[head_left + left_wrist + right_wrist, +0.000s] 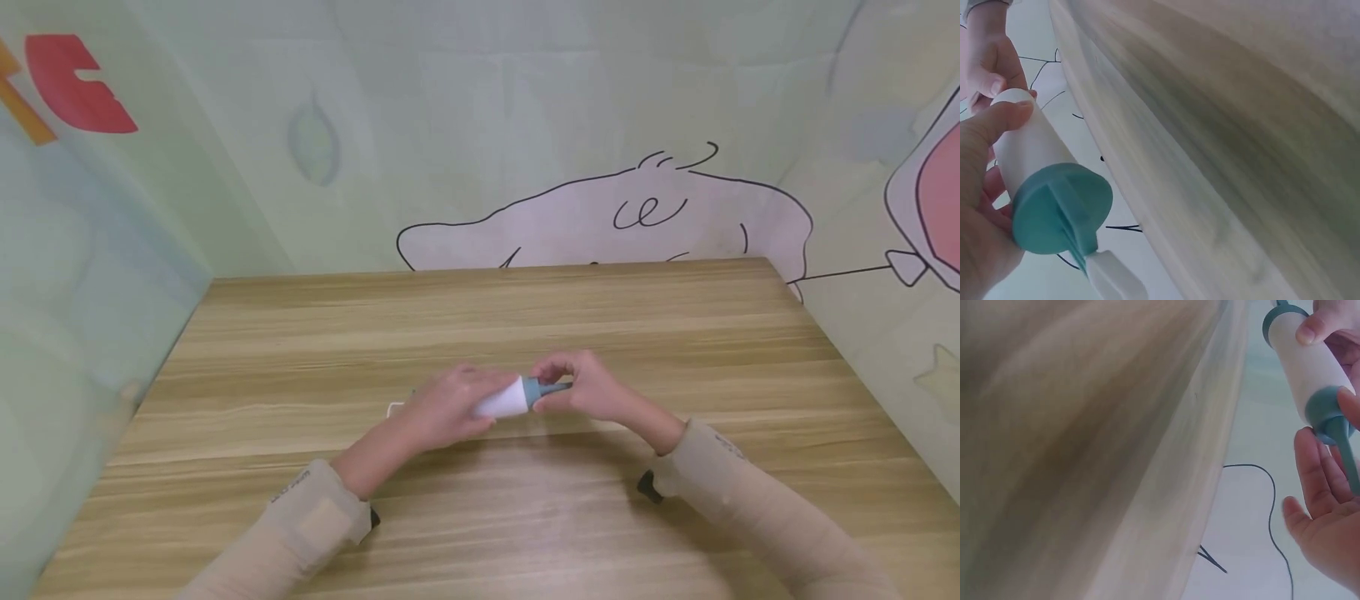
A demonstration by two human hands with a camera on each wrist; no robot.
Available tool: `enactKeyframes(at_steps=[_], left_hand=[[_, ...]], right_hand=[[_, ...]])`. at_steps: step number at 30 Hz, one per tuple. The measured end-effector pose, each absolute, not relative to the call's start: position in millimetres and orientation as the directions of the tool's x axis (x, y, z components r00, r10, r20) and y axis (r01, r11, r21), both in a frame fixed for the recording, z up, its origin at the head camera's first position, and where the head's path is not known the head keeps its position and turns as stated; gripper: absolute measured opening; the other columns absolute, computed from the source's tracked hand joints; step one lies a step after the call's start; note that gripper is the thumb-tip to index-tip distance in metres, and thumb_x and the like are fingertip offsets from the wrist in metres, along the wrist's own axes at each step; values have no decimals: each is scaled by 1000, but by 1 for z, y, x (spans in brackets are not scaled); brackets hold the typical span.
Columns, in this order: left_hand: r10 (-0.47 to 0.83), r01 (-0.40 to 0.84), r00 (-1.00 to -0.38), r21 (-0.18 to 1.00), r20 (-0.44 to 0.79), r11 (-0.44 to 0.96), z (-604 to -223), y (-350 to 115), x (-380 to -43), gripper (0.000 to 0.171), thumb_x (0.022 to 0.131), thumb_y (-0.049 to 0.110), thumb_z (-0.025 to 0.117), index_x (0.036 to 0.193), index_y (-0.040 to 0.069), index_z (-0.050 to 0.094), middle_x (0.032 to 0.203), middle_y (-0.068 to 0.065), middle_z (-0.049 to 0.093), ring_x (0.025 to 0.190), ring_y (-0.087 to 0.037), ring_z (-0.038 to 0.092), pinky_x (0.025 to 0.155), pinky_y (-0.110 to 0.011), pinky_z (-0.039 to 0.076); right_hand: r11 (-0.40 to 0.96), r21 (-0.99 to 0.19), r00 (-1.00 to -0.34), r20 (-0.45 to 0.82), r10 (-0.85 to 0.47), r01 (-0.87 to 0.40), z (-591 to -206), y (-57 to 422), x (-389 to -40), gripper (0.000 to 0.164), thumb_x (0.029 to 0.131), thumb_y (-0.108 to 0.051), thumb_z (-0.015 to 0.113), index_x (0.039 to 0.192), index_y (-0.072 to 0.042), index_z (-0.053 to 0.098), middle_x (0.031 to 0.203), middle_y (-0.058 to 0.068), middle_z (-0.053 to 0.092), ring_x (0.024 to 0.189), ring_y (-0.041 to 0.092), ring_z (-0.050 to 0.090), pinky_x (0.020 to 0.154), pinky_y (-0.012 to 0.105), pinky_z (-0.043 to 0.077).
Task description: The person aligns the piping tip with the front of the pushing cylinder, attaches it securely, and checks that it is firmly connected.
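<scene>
An icing syringe [504,400] with a white barrel and teal ends is held raised over the wooden table. My left hand [450,407] grips the barrel, thumb along its side. The teal end cap [1054,215] with a ridged rod and a white handle [1116,276] sticks out past this hand in the left wrist view. On the other end, my right hand [588,387] pinches the teal collar [1325,406] with thumb and fingers on opposite sides. A thin teal nozzle [1342,450] points from that collar toward the right palm.
The wooden table [480,325] reaches back to a pale printed cloth backdrop [450,125] with cartoon drawings. Cloth also hangs along the left and right edges. Both forearms wear beige sleeves [750,492] with black pieces at the cuffs.
</scene>
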State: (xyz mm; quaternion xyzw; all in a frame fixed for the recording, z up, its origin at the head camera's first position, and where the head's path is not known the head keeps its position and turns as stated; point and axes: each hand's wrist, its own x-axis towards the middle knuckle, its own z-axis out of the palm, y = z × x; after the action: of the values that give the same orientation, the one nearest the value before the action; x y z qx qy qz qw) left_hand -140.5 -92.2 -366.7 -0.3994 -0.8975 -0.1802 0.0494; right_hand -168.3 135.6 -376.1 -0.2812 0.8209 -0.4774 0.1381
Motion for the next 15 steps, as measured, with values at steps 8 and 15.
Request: enactKeyframes(at_steps=[8, 15], left_hand=[[728, 762, -646, 252, 230, 596, -368, -91, -161, 52, 69, 14, 72, 118, 6, 55, 111, -8, 62, 94, -22, 61, 79, -32, 50], [696, 696, -709, 265, 111, 667, -372, -89, -183, 55, 69, 15, 73, 120, 8, 54, 115, -8, 60, 101, -23, 58, 85, -34, 48]], right_hand=[[486, -747, -775, 61, -629, -454, -379, 134, -182, 32, 76, -13, 67, 106, -3, 61, 98, 9, 65, 91, 19, 59, 82, 35, 49], [528, -739, -783, 0, -622, -419, -386, 129, -203, 31, 78, -12, 65, 108, -3, 59, 105, 10, 63, 97, 22, 58, 86, 37, 48]])
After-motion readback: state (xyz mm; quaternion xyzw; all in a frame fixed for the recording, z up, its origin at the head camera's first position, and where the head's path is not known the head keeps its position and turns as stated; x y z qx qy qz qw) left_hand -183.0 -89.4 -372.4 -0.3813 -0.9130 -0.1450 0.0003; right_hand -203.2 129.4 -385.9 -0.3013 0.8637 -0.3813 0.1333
